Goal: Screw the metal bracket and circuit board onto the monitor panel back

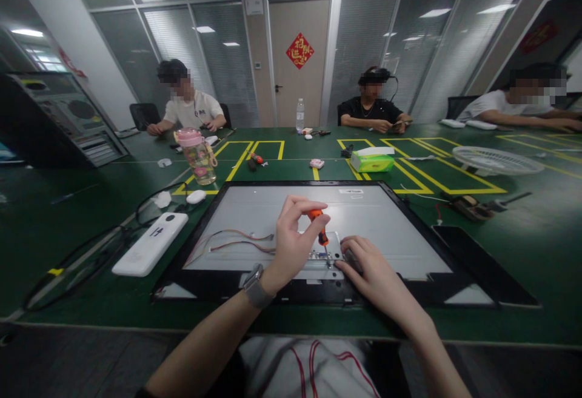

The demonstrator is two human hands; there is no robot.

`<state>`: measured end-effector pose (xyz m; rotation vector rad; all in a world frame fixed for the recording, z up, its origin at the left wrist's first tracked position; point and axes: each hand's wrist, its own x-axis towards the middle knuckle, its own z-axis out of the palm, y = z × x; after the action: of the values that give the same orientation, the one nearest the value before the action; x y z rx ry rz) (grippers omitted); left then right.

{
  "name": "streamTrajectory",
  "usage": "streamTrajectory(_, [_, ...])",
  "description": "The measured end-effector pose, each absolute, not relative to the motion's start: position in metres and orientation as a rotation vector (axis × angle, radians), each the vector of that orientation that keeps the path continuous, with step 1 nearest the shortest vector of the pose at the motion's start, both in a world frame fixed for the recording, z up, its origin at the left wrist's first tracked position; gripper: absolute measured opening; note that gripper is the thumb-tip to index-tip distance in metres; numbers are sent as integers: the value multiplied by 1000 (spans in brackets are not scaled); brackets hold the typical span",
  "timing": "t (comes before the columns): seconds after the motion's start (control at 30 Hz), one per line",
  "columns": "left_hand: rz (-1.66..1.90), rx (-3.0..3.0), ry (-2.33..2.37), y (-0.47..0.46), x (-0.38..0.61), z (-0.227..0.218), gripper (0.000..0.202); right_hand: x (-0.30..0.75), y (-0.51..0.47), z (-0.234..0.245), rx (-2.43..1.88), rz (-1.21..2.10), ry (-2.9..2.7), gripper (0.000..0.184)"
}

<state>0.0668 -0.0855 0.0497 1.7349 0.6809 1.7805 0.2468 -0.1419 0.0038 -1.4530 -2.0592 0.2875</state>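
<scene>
My left hand (295,228), with a watch on its wrist, grips the orange and black handle of a screwdriver (323,237) between curled fingers and thumb. The screwdriver stands nearly upright, its tip down at a small circuit board (318,255) near the lower middle of a flat display panel (254,210). My right hand (370,268) rests on the panel just right of the tip, thumb and fingers apart, the thumb end close to the shaft. The panel lies grey back up, with a black frame. Thin loose wires (240,237) cross its left part.
Left of the panel are a white power bank (152,243), black cables (77,262) and a pink-lidded bottle (196,155). Beyond it lie a green tissue pack (371,160) and a white fan grille (498,160). A dark flat slab (484,262) adjoins the right side. Several people sit opposite.
</scene>
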Motion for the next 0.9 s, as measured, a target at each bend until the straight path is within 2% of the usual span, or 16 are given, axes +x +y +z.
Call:
streamTrajectory(0.13, [1817,1805,692,-88,67,49,16,247,-142,4,-1450,288,-2065,5])
streamTrajectory(0.4, [1586,1771,583,-91,66,48,30,247,-142,4,-1451,293,-2062,5])
streamTrajectory(0.67, [1709,1864,663,-88,65,51,12,247,-143,3,-1456,309,-2061,3])
streamTrajectory(0.8, [1631,1787,598,-90,63,54,29,247,-143,3,-1453,286,-2053,3])
streamTrajectory(0.9, [1559,1726,523,-91,63,55,32,248,-142,1,-1449,281,-2056,4])
